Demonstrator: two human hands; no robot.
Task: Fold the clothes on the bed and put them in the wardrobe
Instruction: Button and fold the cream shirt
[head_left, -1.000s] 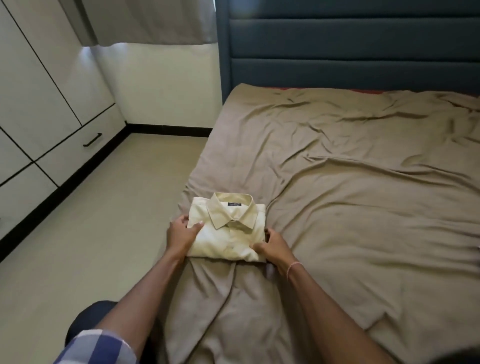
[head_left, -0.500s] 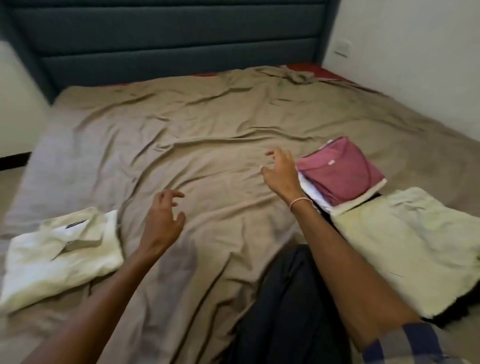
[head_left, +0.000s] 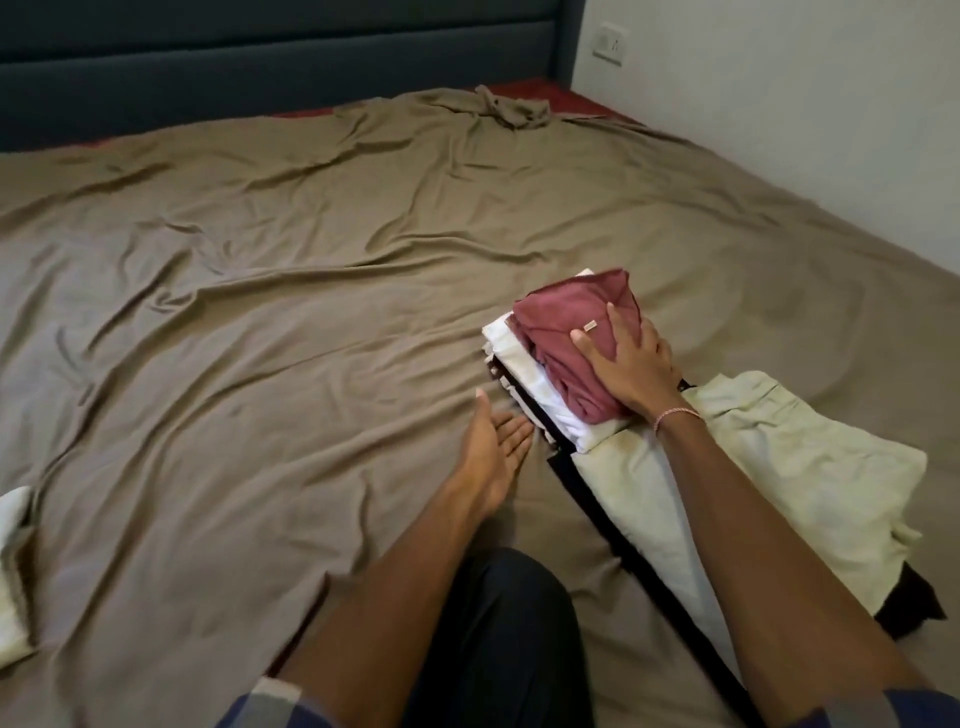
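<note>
Right hand (head_left: 631, 366) flat on the folded stack, left hand (head_left: 493, 441) open beside it.

The maroon garment (head_left: 561, 317) tops the stack, over a white garment (head_left: 524, 364); the right hand's fingers lie spread and straight on it, gripping nothing. The left hand, fingers straight, hovers just left of the stack over the bed sheet (head_left: 260, 312). Touching the stack's near side, a pale green garment (head_left: 805, 467) lies over a black garment (head_left: 587, 499), beneath the right forearm. Far left of the stack, a cream shirt (head_left: 13, 545) sits at the frame edge.

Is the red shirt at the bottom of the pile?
No, the red shirt lies on top of the white garment, under the right hand.
</note>
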